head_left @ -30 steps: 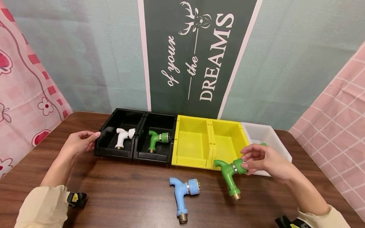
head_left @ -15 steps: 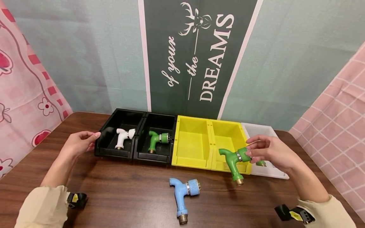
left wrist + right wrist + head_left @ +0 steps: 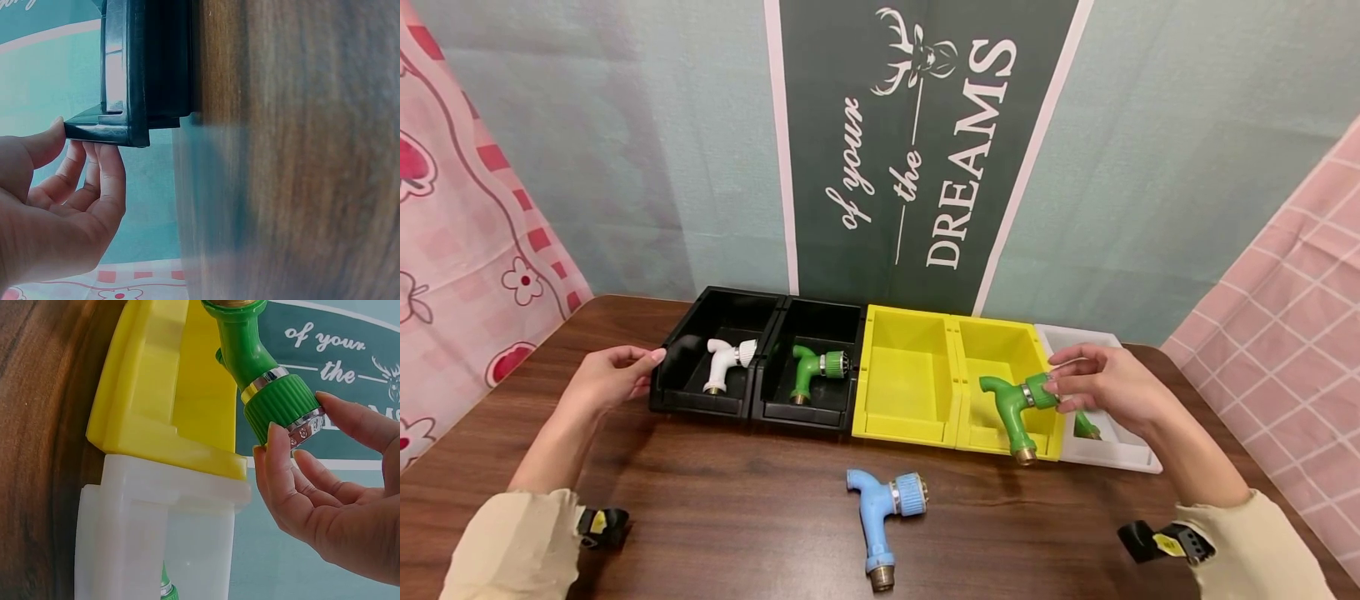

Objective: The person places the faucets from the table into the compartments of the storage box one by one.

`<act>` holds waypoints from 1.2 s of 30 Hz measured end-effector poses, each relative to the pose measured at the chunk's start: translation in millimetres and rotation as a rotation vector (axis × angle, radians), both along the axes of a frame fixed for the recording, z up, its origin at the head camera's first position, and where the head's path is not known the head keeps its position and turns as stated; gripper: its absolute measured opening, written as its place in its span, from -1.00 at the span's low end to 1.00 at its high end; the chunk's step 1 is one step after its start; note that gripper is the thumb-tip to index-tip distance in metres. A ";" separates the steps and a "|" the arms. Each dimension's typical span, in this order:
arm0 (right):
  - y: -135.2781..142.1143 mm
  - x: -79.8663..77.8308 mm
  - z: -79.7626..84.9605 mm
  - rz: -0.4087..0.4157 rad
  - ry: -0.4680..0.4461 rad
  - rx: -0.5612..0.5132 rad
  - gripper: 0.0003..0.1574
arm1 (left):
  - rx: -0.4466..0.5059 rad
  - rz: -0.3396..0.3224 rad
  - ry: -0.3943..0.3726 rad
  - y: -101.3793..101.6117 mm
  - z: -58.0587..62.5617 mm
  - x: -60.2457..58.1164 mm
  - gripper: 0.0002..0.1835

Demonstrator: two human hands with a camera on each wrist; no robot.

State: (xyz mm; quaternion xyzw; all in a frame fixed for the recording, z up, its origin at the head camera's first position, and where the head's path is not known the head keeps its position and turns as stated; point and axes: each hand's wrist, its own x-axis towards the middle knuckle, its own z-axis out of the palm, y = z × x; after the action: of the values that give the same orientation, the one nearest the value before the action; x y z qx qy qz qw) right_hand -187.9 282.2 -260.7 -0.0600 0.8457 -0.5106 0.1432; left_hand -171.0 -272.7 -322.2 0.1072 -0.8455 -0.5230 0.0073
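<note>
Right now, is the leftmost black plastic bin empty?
Not empty: a white curved tap lies inside the leftmost black bin, whose rim the left hand pinches.

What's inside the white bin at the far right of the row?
A green tap lies in the white bin, its near end visible in the head view. The right hand hides much of the tap and part of the bin's interior; anything there is unseen.

From the head I look forward and down across the desk [image 3: 737, 508], far enough back for the whole row of bins [image 3: 904, 428]. From each wrist I see close up, turned sideways: the left faces the outer black bin [image 3: 167, 62], the right the raised green tap [image 3: 281, 403], both also within the head view.
</note>
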 end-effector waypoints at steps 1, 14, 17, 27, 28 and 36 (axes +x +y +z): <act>-0.3 -1.1 0.2 -0.003 -0.002 0.001 -0.32 | -0.001 -0.001 -0.001 0.7 1.0 0.7 -0.50; -6.3 -17.2 0.7 -0.034 -0.007 0.019 -0.32 | 0.009 -0.002 0.009 0.2 -0.4 0.9 -0.53; -7.4 -21.0 1.8 -0.044 -0.018 0.023 -0.31 | 0.018 -0.001 0.020 -0.2 -1.1 0.5 -0.55; -11.5 -28.8 4.8 -0.058 -0.032 0.029 -0.32 | 0.057 0.022 0.012 -13.2 -16.1 -8.9 -0.56; -12.0 -29.4 5.2 -0.059 -0.032 0.031 -0.32 | 0.069 0.032 0.007 -15.6 -19.1 -10.7 -0.58; -14.9 -33.7 8.2 -0.064 -0.029 0.044 -0.35 | 0.045 0.030 -0.001 -15.6 -19.1 -10.6 -0.55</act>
State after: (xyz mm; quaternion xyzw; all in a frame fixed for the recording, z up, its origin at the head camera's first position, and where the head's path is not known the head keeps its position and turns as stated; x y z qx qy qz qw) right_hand -221.6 267.3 -252.5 -0.0224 0.8561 -0.4968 0.1404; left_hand -181.7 -288.3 -341.3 0.1204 -0.8318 -0.5417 0.0122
